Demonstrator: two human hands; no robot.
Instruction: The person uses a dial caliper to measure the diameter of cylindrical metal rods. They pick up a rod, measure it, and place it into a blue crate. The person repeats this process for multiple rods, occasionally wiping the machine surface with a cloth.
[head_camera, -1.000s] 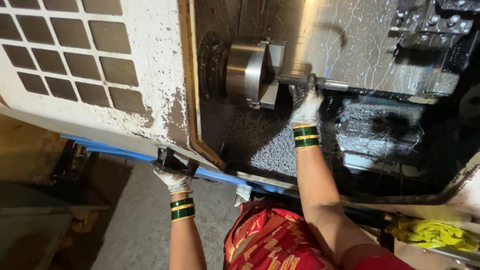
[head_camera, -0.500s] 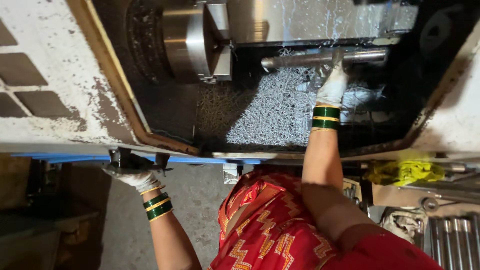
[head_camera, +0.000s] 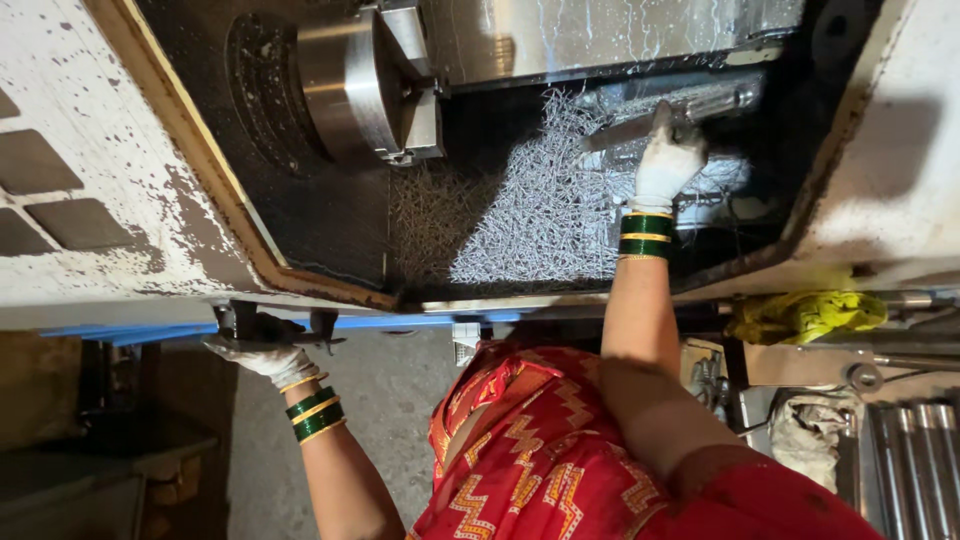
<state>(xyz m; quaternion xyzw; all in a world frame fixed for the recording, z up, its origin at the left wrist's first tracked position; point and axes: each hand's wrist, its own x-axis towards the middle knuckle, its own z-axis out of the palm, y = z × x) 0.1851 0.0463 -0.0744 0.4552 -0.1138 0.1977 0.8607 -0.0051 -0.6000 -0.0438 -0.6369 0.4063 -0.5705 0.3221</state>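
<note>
Nearest the camera, a red garment (head_camera: 560, 450) with orange zigzag fills the bottom centre, just below the lathe's front edge. Both forearms rise from it, each with green and gold bangles at the wrist.

Left hand (head_camera: 262, 352) – white glove, dirty, fingers curled shut around a dark handle (head_camera: 275, 325) that sticks out under the lathe's front edge, by a blue strip (head_camera: 150, 330) along that edge. Grip looks firm; the handle's far end is hidden by the glove.

Right of the garment, below the lathe's right corner: a yellow rag (head_camera: 805, 315) bunched on a ledge, a grey rag (head_camera: 810, 425) lower down, and a row of steel bars (head_camera: 915, 460) at the frame edge.

Lathe (head_camera: 110, 230) – white chipped housing on the left with dark square panels, brown-trimmed opening. Inside the opening, on the floor of the lathe, lies a heap of silver chips (head_camera: 545, 215), spread from the middle toward the right.

Right hand (head_camera: 668, 160) – white glove, reaching deep into the lathe above the chips, fingers closed around a long metal bar (head_camera: 665, 118). The bar lies roughly level, running right from the hand toward the lathe's right wall, its left end poking out past the glove.

Farthest in, left of the bar, the round steel chuck (head_camera: 365, 85) sits well apart from the right hand. Behind it, a wet shiny panel (head_camera: 600, 35) covers the lathe's back.
</note>
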